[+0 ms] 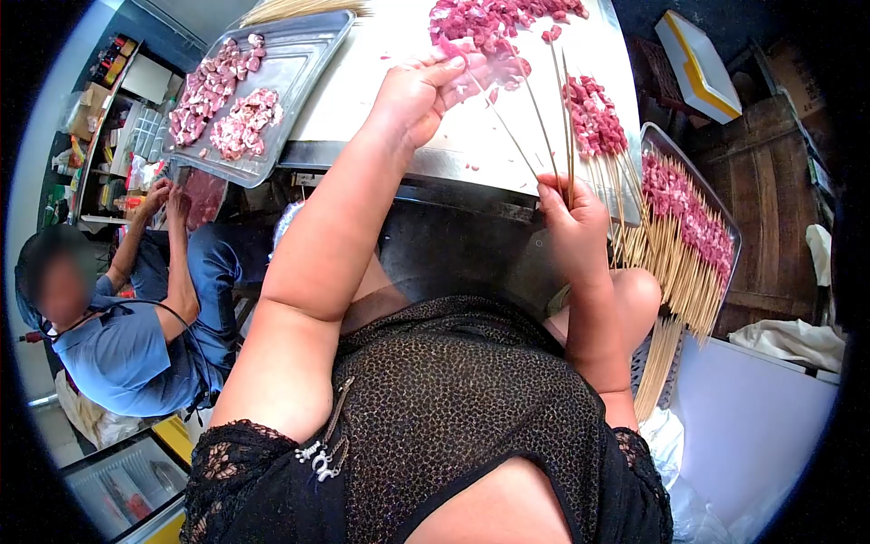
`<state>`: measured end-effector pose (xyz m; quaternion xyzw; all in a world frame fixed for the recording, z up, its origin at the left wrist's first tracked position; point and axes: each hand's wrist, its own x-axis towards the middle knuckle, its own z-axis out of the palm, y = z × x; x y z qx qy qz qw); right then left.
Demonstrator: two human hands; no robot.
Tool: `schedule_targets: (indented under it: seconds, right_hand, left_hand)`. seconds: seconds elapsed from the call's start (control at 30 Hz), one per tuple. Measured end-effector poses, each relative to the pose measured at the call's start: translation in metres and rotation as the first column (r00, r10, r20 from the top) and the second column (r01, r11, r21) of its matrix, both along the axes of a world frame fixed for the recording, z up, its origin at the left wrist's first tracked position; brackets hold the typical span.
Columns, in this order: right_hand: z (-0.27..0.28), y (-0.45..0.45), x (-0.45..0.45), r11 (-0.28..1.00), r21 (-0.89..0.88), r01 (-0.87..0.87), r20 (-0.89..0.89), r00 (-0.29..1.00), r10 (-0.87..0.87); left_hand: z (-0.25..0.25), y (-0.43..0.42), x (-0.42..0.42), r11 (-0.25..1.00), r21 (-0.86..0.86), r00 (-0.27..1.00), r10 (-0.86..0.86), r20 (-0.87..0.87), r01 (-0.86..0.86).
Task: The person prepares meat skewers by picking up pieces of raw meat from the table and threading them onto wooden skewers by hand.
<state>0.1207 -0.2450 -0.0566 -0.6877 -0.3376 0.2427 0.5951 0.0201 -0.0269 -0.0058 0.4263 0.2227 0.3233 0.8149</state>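
Observation:
My left hand is over the white table top, thumb and fingers pinched on a small piece of raw meat; its fingertips are partly blurred. In my right hand, closed at the table's near edge, are several thin bamboo skewers pointing away from me. One skewer's tip lies close to my left fingers, and a lump of meat shows at another's tip. Beyond my hands lies a pile of cut red meat. Meat-loaded skewers rest right of my right hand.
A metal tray with two heaps of paler meat stands at left, loose skewers behind it. Another tray at right holds rows of loaded skewers. A seated person works at left. A white-and-yellow box stands back right.

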Motion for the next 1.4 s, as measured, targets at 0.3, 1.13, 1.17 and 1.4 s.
schedule_targets:
  seconds: [0.3, 1.13, 1.17, 1.4]
  right_hand:
    - [-0.004, 0.002, 0.001, 0.999, 0.039, -0.003, -0.021, 1.0, 0.004]
    - [-0.006, 0.006, 0.001, 0.997, 0.08, 0.001, -0.039, 0.999, 0.002]
    - [-0.003, 0.007, 0.0, 0.997, 0.075, -0.012, -0.097, 0.995, 0.019]
    - [0.007, 0.01, -0.003, 0.998, 0.062, -0.001, -0.171, 0.985, 0.012]
  left_hand:
    - [-0.004, -0.008, 0.005, 0.996, 0.027, 0.996, -0.09, -0.004, 0.09]
    - [-0.007, -0.015, 0.004, 0.988, -0.014, 0.988, -0.155, -0.004, 0.155]
    - [-0.008, -0.018, 0.005, 0.983, -0.004, 0.982, -0.183, -0.044, 0.183]
    - [-0.006, -0.01, 0.007, 0.98, -0.152, 0.992, -0.121, 0.047, 0.127]
